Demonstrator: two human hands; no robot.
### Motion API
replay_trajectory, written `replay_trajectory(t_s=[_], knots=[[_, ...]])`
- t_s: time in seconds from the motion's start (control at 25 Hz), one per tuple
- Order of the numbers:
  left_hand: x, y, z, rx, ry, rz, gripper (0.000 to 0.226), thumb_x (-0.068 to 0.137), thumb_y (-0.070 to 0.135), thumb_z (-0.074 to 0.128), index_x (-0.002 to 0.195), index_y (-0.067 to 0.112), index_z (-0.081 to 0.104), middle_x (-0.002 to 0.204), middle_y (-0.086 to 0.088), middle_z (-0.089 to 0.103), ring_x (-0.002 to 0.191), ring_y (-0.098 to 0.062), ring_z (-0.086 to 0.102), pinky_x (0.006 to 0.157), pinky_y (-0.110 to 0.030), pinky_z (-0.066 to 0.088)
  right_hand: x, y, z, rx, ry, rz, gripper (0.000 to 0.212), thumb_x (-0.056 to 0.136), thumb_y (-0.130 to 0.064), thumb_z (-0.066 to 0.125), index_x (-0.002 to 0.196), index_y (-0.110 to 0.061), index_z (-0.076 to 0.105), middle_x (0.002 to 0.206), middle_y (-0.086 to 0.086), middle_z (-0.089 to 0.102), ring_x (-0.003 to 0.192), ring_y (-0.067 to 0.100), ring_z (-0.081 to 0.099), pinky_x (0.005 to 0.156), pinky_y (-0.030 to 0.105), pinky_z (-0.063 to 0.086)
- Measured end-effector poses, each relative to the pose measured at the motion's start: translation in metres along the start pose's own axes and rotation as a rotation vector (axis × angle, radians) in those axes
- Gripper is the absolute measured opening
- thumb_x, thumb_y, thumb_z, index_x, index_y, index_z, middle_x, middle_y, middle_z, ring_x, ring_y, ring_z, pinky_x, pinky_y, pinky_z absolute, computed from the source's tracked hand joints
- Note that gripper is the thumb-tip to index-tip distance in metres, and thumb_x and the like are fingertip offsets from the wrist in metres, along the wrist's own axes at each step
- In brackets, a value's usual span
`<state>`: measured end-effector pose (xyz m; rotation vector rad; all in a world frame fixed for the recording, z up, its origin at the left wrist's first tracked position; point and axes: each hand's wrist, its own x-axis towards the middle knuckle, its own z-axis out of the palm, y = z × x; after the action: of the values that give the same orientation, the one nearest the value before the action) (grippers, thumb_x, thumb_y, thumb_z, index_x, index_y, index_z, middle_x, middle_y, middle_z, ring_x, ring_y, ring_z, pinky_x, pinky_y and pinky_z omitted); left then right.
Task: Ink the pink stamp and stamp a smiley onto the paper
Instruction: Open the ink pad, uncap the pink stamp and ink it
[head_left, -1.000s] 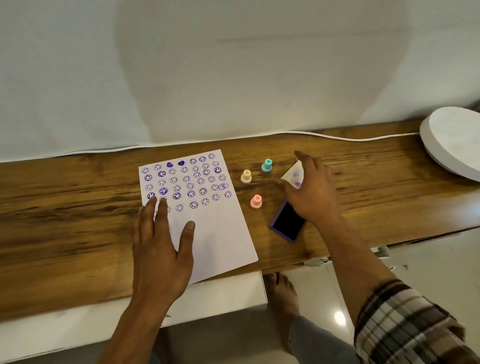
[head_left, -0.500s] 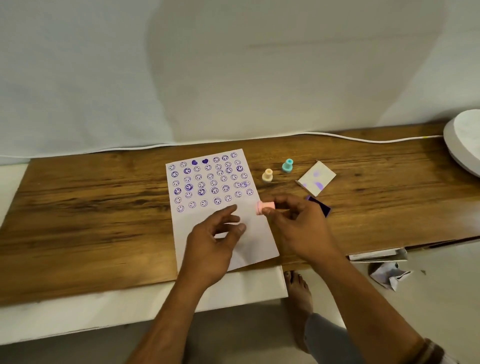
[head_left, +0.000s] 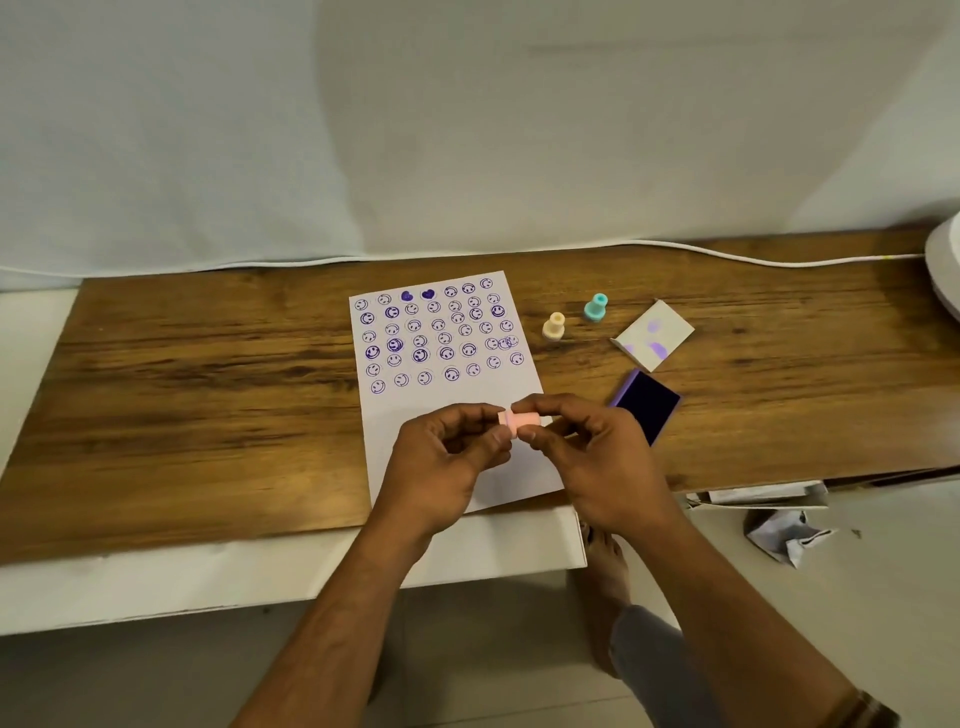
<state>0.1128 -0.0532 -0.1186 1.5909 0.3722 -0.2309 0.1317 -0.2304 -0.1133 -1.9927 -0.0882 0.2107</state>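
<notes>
Both hands, the left hand (head_left: 447, 457) and the right hand (head_left: 592, 457), are holding the small pink plastic stamp (head_left: 517, 422) sideways above the blank lower part of the white paper sheet (head_left: 457, 400), fingers clamped on its two ends. Judging by this grip, the cap is probably being pulled off before inking. The open purple ink pad (head_left: 645, 404) is lying just right of the paper on the wooden desk (head_left: 208, 395).

Both hands, left hand (head_left: 447, 457) and right hand (head_left: 592, 457), pinch the pink stamp (head_left: 517, 422) (held sideways) above the paper (head_left: 452, 400)
</notes>
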Motion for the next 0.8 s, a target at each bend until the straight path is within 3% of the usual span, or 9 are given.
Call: replay_trajectory(t_s=[0.12, 0.24, 0.36, 0.56, 0.64, 0.8], knots=[[0.001, 0.000, 0.002, -0.140, -0.010, -0.049, 0.024, 0.092, 0.009, 0.070, 0.116, 0.009, 0.075, 0.102, -0.009, 0.081, 0.092, -0.023, 0.079, 0.085, -0.033, 0.063, 0.002, 0.001, -0.002, -0.023, 0.000, -0.107, 0.031, 0.085, -0.040, 0.066, 0.115, -0.035, 0.073, 0.109, -0.022, 0.071, 0.096, 0.002, 0.065, 0.079, 0.012, 0.051], [0.002, -0.001, 0.003, -0.277, -0.019, -0.112, 0.020, 0.093, 0.009, 0.068, 0.111, 0.007, 0.077, 0.100, -0.010, 0.081, 0.094, -0.026, 0.078, 0.080, -0.029, 0.062, 0.001, 0.001, -0.006, -0.049, 0.019, -0.162, 0.028, 0.090, -0.029, 0.071, 0.118, -0.027, 0.075, 0.112, -0.014, 0.073, 0.101, 0.005, 0.066, 0.084, 0.019, 0.055], [0.006, -0.003, -0.001, -0.371, 0.020, -0.147, 0.019, 0.093, 0.011, 0.069, 0.107, 0.004, 0.078, 0.097, -0.010, 0.080, 0.095, -0.026, 0.077, 0.083, -0.032, 0.063, 0.004, -0.001, -0.022, -0.050, 0.125, -0.177, 0.026, 0.089, -0.028, 0.074, 0.113, -0.037, 0.071, 0.110, -0.025, 0.069, 0.105, 0.000, 0.064, 0.083, 0.013, 0.053], [0.013, -0.015, -0.011, -0.167, 0.171, -0.068, 0.018, 0.091, 0.010, 0.073, 0.108, 0.012, 0.077, 0.098, -0.008, 0.080, 0.094, -0.024, 0.078, 0.087, -0.034, 0.063, 0.015, 0.028, -0.081, -0.182, 0.315, 0.048, 0.025, 0.088, -0.026, 0.081, 0.104, -0.043, 0.072, 0.108, -0.021, 0.068, 0.096, -0.008, 0.063, 0.066, 0.009, 0.053], [0.014, -0.019, -0.012, -0.111, 0.185, -0.045, 0.017, 0.091, 0.011, 0.074, 0.105, 0.019, 0.077, 0.099, -0.005, 0.079, 0.093, -0.021, 0.077, 0.090, -0.036, 0.062, 0.020, 0.044, -0.096, -0.274, 0.347, 0.171, 0.018, 0.090, -0.032, 0.079, 0.106, -0.038, 0.074, 0.112, -0.012, 0.070, 0.090, -0.001, 0.065, 0.057, 0.010, 0.048], [0.016, -0.020, -0.010, -0.050, 0.203, -0.004, 0.017, 0.090, 0.015, 0.075, 0.102, 0.028, 0.076, 0.099, 0.000, 0.079, 0.090, -0.015, 0.077, 0.091, -0.038, 0.061, 0.025, 0.059, -0.090, -0.541, 0.253, 0.112, 0.019, 0.095, -0.034, 0.071, 0.111, -0.026, 0.076, 0.110, -0.005, 0.065, 0.088, 0.011, 0.063, 0.063, 0.019, 0.046]])
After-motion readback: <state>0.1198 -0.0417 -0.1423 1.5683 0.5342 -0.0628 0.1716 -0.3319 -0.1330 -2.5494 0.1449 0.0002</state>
